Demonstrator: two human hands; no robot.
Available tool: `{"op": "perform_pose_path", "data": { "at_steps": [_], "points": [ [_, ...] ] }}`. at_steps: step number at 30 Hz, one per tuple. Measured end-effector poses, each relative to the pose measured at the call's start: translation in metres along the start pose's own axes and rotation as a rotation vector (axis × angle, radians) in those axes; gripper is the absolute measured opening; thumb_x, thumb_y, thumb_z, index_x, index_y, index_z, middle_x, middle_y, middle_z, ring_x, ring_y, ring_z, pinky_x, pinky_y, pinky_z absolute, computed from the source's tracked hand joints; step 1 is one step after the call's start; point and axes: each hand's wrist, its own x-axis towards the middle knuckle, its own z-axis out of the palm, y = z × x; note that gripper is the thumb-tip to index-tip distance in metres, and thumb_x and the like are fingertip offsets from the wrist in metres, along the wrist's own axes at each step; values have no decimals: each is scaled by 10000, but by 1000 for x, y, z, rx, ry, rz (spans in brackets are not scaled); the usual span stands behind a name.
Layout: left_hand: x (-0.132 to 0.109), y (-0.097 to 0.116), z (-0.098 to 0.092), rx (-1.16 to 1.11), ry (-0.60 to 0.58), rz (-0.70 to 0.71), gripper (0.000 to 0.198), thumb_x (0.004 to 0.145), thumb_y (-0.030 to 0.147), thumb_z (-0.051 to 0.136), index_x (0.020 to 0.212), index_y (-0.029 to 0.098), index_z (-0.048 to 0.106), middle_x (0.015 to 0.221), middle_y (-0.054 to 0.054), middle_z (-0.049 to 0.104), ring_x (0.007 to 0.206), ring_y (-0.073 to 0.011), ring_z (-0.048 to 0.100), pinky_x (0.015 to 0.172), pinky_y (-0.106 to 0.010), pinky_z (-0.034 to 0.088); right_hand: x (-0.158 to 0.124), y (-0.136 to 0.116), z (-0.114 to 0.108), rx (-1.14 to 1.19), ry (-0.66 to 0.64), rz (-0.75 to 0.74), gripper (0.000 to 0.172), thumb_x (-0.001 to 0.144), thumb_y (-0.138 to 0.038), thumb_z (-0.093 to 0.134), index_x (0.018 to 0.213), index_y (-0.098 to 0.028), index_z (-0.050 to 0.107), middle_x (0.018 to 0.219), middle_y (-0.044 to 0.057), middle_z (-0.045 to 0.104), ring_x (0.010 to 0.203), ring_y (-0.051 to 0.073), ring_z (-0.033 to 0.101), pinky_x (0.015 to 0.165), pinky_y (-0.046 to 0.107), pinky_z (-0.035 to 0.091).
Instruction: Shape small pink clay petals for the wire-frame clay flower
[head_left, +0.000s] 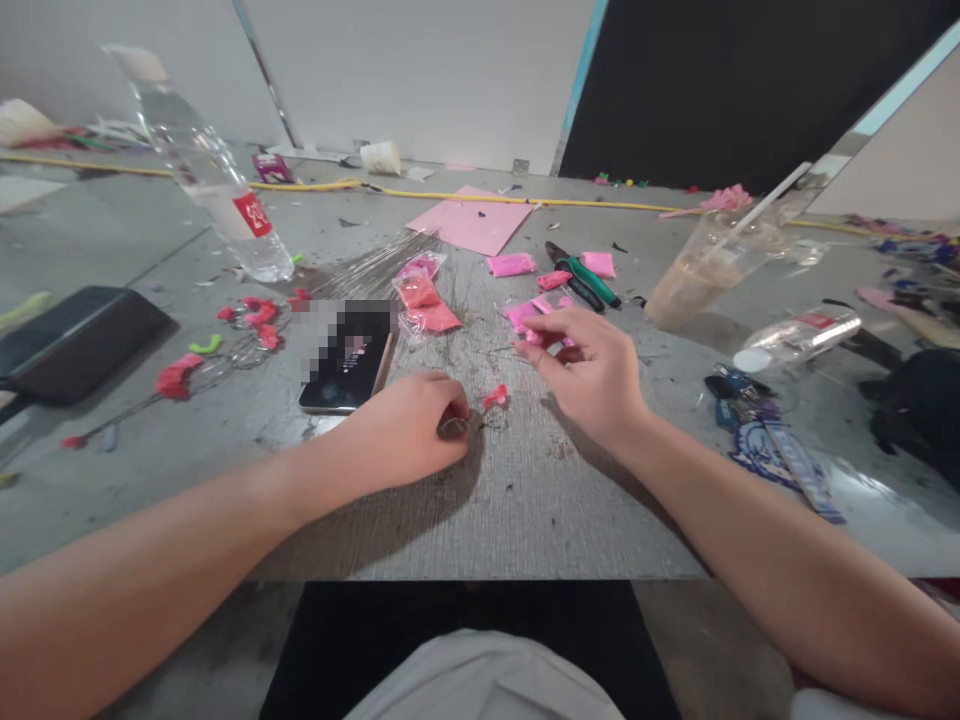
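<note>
My left hand (409, 425) rests low over the table with its fingers curled round a thin wire (480, 424). A small red-pink clay piece (496, 396) sits by the wire's far end; whether it is fixed there I cannot tell. Thumb and index of my right hand (589, 365) pinch a small bit of pink clay (532, 338). Just behind those fingers lie pink packets (519, 316), partly covered by the hand. A phone (349, 360) lies beyond my left wrist, with orange-red packets (431, 312) to its right.
Green-handled pliers (581, 275) lie behind my right hand, near a tilted iced-drink cup (694, 275). A water bottle (225, 200) stands left. Thin wires (375, 268) and pink paper (476, 220) lie at the back. Wired red pieces (176, 377) are at left.
</note>
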Motion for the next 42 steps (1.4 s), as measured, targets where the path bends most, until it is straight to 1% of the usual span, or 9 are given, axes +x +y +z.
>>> {"op": "perform_pose_path", "data": {
  "at_steps": [4,7,10,15,18,22,30,36,42],
  "points": [
    [6,-8,-14,-115,1,-30,123,833,228,620,907,186,709,877,-42,731,800,-214,673,747,-342,499,5,9,-2,23,-21,126,89,886,-285,767,913,-200,769,833,34,751,734,158,676,638,301,539],
    [12,-17,-19,-243,38,-87,132,867,275,643,946,195,712,866,-26,743,781,-200,683,745,-340,503,8,19,-2,136,-78,337,172,921,-352,698,887,-188,739,773,36,722,672,152,654,596,300,517],
    [17,-26,-19,-387,95,-166,191,852,342,703,972,194,714,880,-33,744,805,-205,687,750,-346,513,11,29,-2,278,-80,545,123,900,-312,680,898,-194,714,802,35,708,636,134,625,525,267,471],
    [20,-34,-12,-506,107,-164,195,838,345,722,960,195,695,852,-32,730,794,-199,682,733,-344,528,10,32,1,441,-223,642,150,830,-330,755,864,-185,731,719,15,661,545,103,551,472,243,386],
    [19,-34,-8,-555,96,-130,178,843,346,715,936,199,678,867,-38,743,823,-210,705,760,-358,551,7,29,3,583,-356,655,299,811,-470,787,909,-189,749,772,35,696,565,117,588,480,250,401],
    [18,-32,-6,-601,60,-110,164,855,351,697,913,203,653,854,-36,755,819,-217,725,765,-368,567,6,24,2,708,-404,614,407,820,-581,779,1003,-219,742,770,10,687,611,127,601,530,270,436],
    [16,-28,-10,-563,20,-126,174,861,366,709,931,213,661,828,-26,762,781,-220,737,751,-364,570,7,14,-2,709,-412,502,336,820,-533,815,831,-212,712,654,-30,619,564,106,514,538,277,406],
    [15,-22,-12,-576,-11,-147,206,852,376,723,941,203,658,815,-30,755,743,-215,725,714,-354,568,9,13,-4,610,-391,474,266,834,-460,779,812,-207,702,631,-35,601,555,106,506,547,281,418],
    [15,-23,-12,-619,-74,-146,325,881,392,703,1163,232,683,938,-31,795,793,-214,750,764,-366,585,9,12,-4,541,-390,475,204,808,-400,783,812,-203,733,638,-24,629,566,110,516,561,282,438]
  ]
}}
